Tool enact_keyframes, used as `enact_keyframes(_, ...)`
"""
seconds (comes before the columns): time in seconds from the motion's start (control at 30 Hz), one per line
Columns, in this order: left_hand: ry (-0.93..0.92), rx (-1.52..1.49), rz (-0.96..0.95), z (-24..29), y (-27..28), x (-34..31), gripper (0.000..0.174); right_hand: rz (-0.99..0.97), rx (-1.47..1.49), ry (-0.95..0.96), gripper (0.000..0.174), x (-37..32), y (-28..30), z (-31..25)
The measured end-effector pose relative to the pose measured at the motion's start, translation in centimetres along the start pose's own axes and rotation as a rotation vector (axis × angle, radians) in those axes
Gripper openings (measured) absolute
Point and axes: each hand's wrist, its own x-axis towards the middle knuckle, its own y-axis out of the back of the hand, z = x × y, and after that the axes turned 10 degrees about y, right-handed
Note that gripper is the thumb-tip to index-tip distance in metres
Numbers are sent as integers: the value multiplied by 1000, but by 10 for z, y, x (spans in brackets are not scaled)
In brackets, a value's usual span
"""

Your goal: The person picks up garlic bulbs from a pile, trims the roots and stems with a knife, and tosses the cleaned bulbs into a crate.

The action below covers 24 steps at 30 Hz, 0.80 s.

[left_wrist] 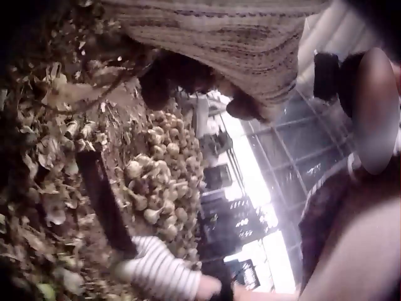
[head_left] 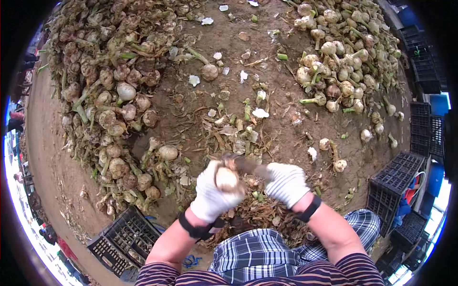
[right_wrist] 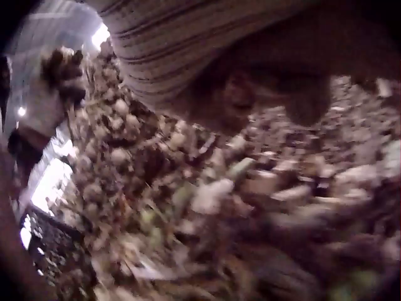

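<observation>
In the head view my left hand (head_left: 209, 194), in a white glove, grips a garlic bulb (head_left: 226, 179) whose pale face points up. My right hand (head_left: 287, 184), gloved too, holds a knife (head_left: 249, 166) with a wide, dark blade. That blade reaches leftward to the bulb's far side and overlaps it in this view. From the left wrist, the knife (left_wrist: 103, 199) shows at full length beyond the striped right glove (left_wrist: 160, 271). In the right wrist view the right hand (right_wrist: 182, 56) is dark and blurred, and the knife is hidden.
Large heaps of stemmed garlic bulbs lie at left (head_left: 107, 90) and right (head_left: 341, 62). Trimmings (head_left: 267, 217) and peel litter the soil beneath my hands. One black crate (head_left: 129, 233) stands at lower left, with several stacked crates (head_left: 396, 174) at right. Plaid-covered legs (head_left: 255, 252) are close below.
</observation>
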Motion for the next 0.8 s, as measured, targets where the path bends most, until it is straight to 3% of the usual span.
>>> enact_keyframes(0.03, -160, -15, 30, 13, 8, -2, 48, -190, -43, -89, 22, -1, 3, 24)
enact_keyframes(0.07, -318, -34, 68, 18, 12, -2, 50, -111, -105, -194, 25, -15, -12, 41)
enact_keyframes(0.13, -442, -15, 210, -2, 13, 25, 60, 0, -62, -236, 21, -24, -24, 59)
enact_keyframes(0.2, -266, 297, 186, -11, 31, 39, 71, 157, 90, -268, 15, -18, -26, 61)
enact_keyframes(0.23, -245, 279, 225, -15, 33, 47, 72, 167, 88, -270, 15, -16, -23, 59)
enact_keyframes(0.27, -53, -305, 115, -17, 23, 50, 70, 219, 172, -174, 13, -14, -18, 49)
enact_keyframes(0.33, 295, -584, 18, -8, 28, 51, 70, 283, 414, -25, 10, -13, -12, 24)
enact_keyframes(0.4, 305, -649, 11, -11, 25, 46, 68, 252, 484, 10, 9, -14, -14, 8)
enact_keyframes(0.47, 528, -1094, -376, -6, 27, 35, 59, 276, 512, 70, 11, -10, -17, 9)
enact_keyframes(0.6, 625, -864, -525, -1, 28, 34, 50, 107, 442, -33, 14, -5, 4, 8)
enact_keyframes(0.67, 586, -831, -567, 6, 26, 37, 43, 84, 372, 13, 15, -4, 11, 8)
enact_keyframes(0.73, 534, -573, -557, 9, 23, 40, 33, 67, 344, 10, 18, -4, 15, 8)
enact_keyframes(0.77, 415, -475, -485, 11, 19, 42, 21, 48, 348, 5, 21, -4, 15, 8)
enact_keyframes(0.8, 410, -475, -480, 12, 19, 43, 21, 32, 349, 5, 23, -2, 15, 9)
